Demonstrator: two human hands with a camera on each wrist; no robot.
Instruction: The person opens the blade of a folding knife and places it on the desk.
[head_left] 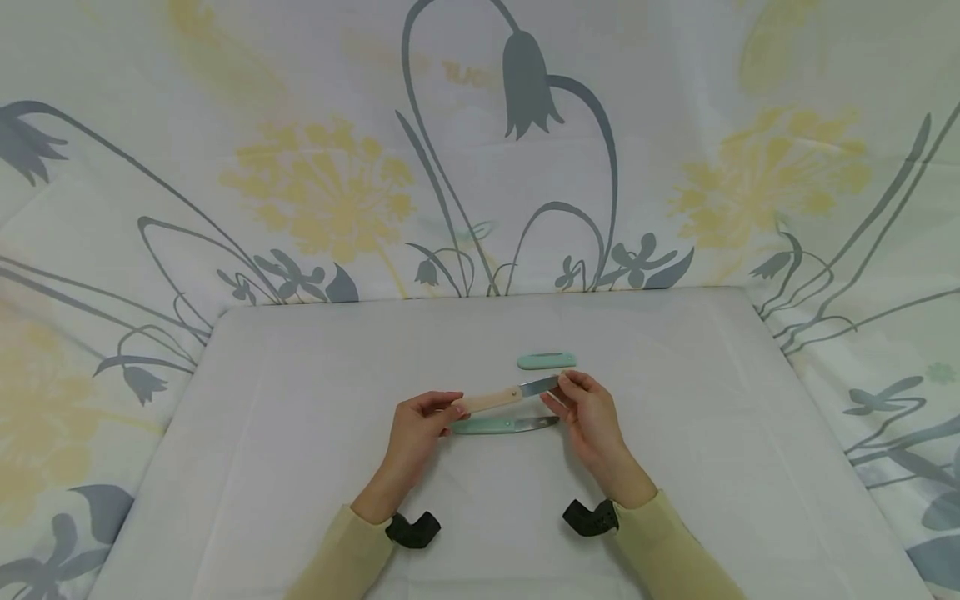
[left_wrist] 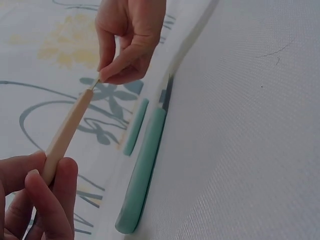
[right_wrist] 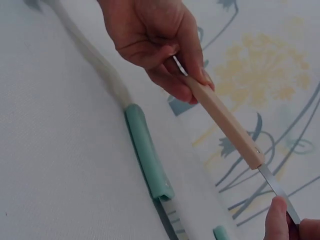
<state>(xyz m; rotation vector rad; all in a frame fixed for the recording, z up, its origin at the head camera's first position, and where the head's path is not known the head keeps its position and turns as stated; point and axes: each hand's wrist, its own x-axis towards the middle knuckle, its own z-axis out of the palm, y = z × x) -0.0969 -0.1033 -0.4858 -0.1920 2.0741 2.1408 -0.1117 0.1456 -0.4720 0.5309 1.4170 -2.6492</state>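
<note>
Both hands hold a folding knife (head_left: pixel 491 400) with a beige handle above the table, its blade out in line with the handle. The left hand (head_left: pixel 426 425) pinches the handle's end between thumb and fingers. At the other end, the right hand (head_left: pixel 592 421) pinches the blade (head_left: pixel 538 386) near its tip, and the fingers hide that tip. Below, on the white table, lies a mint-green folding knife (head_left: pixel 483 426) with its blade open, pointing right. A second mint-green knife (head_left: pixel 547 361), folded, lies behind the hands.
The table (head_left: pixel 300 358) has a white cover. Behind it and at its sides hangs a flower-patterned cloth (head_left: pixel 465 167). Black devices are strapped at both wrists, below yellow sleeves (head_left: pixel 341 554).
</note>
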